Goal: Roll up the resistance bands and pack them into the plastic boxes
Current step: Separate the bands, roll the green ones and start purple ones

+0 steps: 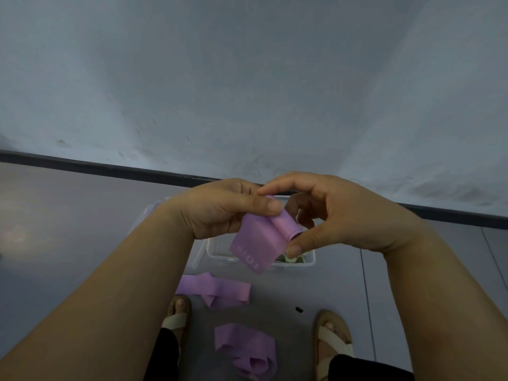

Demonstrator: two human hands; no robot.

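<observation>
Thin lilac rubber resistance band (258,240) is up in the air, right over the clear plastic box (217,253) on the grey floor (82,243). The left hand (220,210) pinches the roll's far end under its thumb, and the right hand (332,213) pinches the near end. My guess at the risk: it's springy stuff, so one slack pinch and it unwinds or rolls crooked. Looks half done, a tight little tube with a flat lettered tail hanging. Two more loose lilac bands (220,291) lie crumpled near the feet (178,312).
</observation>
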